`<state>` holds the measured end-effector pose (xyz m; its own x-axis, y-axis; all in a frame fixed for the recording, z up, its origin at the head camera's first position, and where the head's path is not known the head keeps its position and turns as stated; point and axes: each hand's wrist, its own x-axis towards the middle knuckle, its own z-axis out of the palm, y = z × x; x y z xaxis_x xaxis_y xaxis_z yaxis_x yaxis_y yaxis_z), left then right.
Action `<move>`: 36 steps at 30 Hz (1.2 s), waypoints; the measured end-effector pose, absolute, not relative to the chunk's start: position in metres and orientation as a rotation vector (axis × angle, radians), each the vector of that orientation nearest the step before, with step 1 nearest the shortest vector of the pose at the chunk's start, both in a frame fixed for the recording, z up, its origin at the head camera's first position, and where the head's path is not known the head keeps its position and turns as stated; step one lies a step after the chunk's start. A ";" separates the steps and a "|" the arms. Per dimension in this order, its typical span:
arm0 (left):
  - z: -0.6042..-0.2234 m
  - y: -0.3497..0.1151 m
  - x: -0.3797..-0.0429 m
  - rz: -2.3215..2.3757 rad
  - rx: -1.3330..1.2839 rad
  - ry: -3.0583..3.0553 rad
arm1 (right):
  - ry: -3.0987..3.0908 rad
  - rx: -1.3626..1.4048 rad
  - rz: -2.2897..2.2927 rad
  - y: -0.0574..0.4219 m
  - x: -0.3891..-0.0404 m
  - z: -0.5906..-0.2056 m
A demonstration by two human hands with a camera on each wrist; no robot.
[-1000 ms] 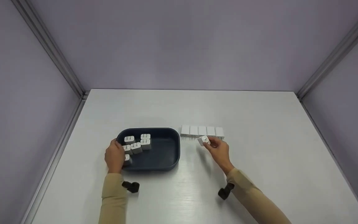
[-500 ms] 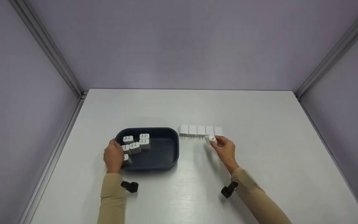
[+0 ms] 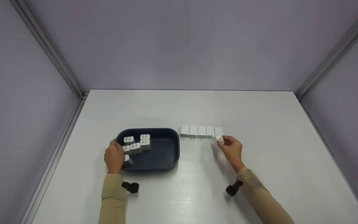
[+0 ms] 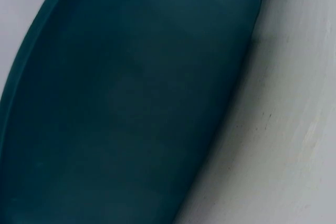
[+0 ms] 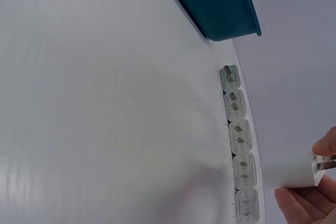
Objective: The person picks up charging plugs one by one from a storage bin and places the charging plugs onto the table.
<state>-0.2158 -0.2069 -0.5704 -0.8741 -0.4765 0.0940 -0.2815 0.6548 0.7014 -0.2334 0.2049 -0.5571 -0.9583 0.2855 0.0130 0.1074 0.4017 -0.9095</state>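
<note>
In the head view my left hand (image 3: 114,157) grips the left rim of a dark blue tray (image 3: 164,157). Several white plug adapters (image 3: 145,144) stand in the tray's left half, prongs up. My right hand (image 3: 232,152) pinches another white plug adapter (image 3: 219,139) between thumb and fingers, above the table. In the right wrist view the metal prongs of this held adapter (image 5: 290,173) show beside the thumb. Right of the tray lies a row of several plug adapters (image 3: 201,130), side by side, prongs toward me. The held adapter is near the row's right end and partly covers it.
The white table (image 3: 179,199) extends around the tray and the row. Grey-purple panels (image 3: 182,46) enclose it at the back and both sides. Only the outer wall of the tray (image 4: 126,98) and some table show in the left wrist view.
My right hand has moved to the right along the front of the row, still pinching the adapter. The left hand and the tray have stayed in place.
</note>
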 end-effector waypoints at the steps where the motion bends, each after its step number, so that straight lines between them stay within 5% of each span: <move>1: -0.570 -0.207 -0.216 -1.036 0.611 -2.604 | -2.491 -0.355 1.592 0.207 -0.233 -0.556; 36: -0.571 -0.209 -0.215 -1.063 0.595 -2.583 | -2.559 -0.249 1.432 0.254 -0.248 -0.558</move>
<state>-0.2151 -0.2091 -0.5711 -0.8743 -0.4743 0.1030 -0.2643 0.6433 0.7186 -0.2484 0.2540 -0.5584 -0.9662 0.2416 0.0895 0.0501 0.5168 -0.8546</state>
